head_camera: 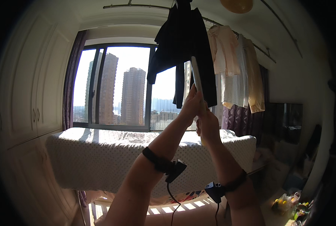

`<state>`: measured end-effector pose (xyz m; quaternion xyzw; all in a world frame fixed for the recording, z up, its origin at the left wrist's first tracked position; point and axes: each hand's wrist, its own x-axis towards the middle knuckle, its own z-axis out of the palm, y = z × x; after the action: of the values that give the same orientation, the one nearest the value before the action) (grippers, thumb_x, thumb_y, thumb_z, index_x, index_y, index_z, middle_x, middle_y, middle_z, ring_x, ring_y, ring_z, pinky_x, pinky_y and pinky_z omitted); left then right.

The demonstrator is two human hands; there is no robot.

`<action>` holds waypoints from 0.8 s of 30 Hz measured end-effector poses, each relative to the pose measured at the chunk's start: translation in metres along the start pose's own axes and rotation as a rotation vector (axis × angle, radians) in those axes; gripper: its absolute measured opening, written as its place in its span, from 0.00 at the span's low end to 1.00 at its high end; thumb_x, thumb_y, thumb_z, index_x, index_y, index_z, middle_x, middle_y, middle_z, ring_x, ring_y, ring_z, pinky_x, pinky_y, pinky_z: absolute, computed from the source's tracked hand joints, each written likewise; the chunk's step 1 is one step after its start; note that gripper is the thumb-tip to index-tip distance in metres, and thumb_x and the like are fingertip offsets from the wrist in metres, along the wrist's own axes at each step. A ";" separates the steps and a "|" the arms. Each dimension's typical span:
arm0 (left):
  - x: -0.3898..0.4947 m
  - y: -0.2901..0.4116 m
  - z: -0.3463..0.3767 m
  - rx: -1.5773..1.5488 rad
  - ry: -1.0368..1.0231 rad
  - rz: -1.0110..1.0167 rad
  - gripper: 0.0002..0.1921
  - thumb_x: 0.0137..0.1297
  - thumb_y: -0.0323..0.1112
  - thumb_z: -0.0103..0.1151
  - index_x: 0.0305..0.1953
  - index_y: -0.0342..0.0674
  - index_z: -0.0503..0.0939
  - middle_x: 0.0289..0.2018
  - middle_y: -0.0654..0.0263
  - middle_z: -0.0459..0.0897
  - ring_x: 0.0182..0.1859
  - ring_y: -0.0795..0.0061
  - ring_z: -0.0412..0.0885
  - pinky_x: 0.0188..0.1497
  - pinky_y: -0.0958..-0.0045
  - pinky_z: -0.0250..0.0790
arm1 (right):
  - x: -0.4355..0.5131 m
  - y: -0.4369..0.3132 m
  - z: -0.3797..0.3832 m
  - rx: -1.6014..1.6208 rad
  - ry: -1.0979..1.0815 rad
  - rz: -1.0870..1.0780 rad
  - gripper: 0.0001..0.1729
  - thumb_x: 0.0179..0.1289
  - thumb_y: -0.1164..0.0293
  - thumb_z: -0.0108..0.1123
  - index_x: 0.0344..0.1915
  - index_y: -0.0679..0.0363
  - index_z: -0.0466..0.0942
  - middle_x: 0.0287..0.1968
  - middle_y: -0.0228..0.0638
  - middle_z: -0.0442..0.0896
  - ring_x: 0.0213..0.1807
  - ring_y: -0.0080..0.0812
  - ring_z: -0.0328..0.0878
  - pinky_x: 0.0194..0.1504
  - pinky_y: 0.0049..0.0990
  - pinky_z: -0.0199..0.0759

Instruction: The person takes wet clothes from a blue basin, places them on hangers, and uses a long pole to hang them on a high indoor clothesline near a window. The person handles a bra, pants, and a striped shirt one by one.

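Note:
Both hands are raised in front of me, wrapped around a pale pole [196, 75]. Higher up on it is my left hand [191, 105], and just below and to the right sits my right hand [209, 125]. The pole points steeply upward, its upper end overlapping a black garment [182, 36] in the view. Whether pole and garment touch cannot be told. The garment hangs high, with its top cut off by the frame edge. A small yellow part shows beneath my right hand. My fingers hide much of the lower pole.
A ceiling drying rail [145, 5] holds a pink shirt [223, 48], a striped shirt [235, 87] and a beige garment [254, 76]. Below the window [120, 84] lies a dotted cloth cover [100, 163]. White cabinets [21, 84] line the left; plastic bags [288, 202] lie at lower right.

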<state>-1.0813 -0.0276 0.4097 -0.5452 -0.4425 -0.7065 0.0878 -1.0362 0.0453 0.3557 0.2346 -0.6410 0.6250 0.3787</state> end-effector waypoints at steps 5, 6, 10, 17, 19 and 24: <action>0.049 -0.010 -0.067 0.090 0.052 0.026 0.23 0.69 0.43 0.38 0.63 0.47 0.55 0.31 0.65 0.71 0.33 0.75 0.74 0.36 0.72 0.69 | 0.062 0.031 0.051 -0.038 0.079 -0.149 0.24 0.66 0.50 0.44 0.28 0.60 0.69 0.12 0.24 0.64 0.08 0.14 0.59 0.10 0.16 0.53; 0.060 -0.011 -0.079 0.116 0.043 0.022 0.23 0.69 0.43 0.37 0.63 0.46 0.56 0.33 0.64 0.71 0.36 0.74 0.74 0.38 0.71 0.68 | 0.073 0.034 0.057 -0.027 0.050 -0.157 0.23 0.66 0.51 0.42 0.30 0.61 0.69 0.12 0.24 0.64 0.09 0.14 0.61 0.10 0.17 0.55; 0.098 -0.021 -0.111 0.132 0.009 0.051 0.23 0.69 0.41 0.35 0.64 0.48 0.54 0.35 0.63 0.71 0.34 0.78 0.71 0.36 0.73 0.68 | 0.110 0.047 0.071 -0.092 0.061 -0.163 0.29 0.66 0.46 0.38 0.27 0.62 0.69 0.11 0.25 0.64 0.08 0.15 0.61 0.10 0.18 0.57; 0.151 -0.033 -0.120 0.103 -0.026 0.039 0.20 0.70 0.40 0.34 0.60 0.46 0.57 0.34 0.61 0.71 0.33 0.75 0.73 0.35 0.68 0.72 | 0.162 0.051 0.056 -0.214 0.056 -0.196 0.31 0.67 0.48 0.35 0.21 0.63 0.68 0.10 0.28 0.65 0.09 0.20 0.65 0.13 0.21 0.62; 0.163 -0.035 -0.121 0.105 -0.016 0.040 0.20 0.70 0.40 0.34 0.60 0.44 0.56 0.34 0.61 0.71 0.32 0.75 0.73 0.35 0.68 0.72 | 0.175 0.050 0.053 -0.173 0.054 -0.180 0.30 0.66 0.49 0.36 0.20 0.63 0.67 0.10 0.29 0.65 0.09 0.21 0.66 0.13 0.22 0.62; 0.166 -0.058 -0.118 0.096 -0.017 0.034 0.17 0.70 0.39 0.34 0.56 0.45 0.61 0.31 0.65 0.70 0.28 0.77 0.73 0.29 0.72 0.71 | 0.179 0.058 0.035 -0.183 0.011 -0.063 0.29 0.66 0.49 0.36 0.20 0.63 0.67 0.10 0.30 0.66 0.10 0.22 0.66 0.13 0.23 0.62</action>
<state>-1.2627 -0.0191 0.5179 -0.5539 -0.4674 -0.6781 0.1221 -1.1957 0.0486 0.4608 0.2156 -0.6857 0.5530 0.4213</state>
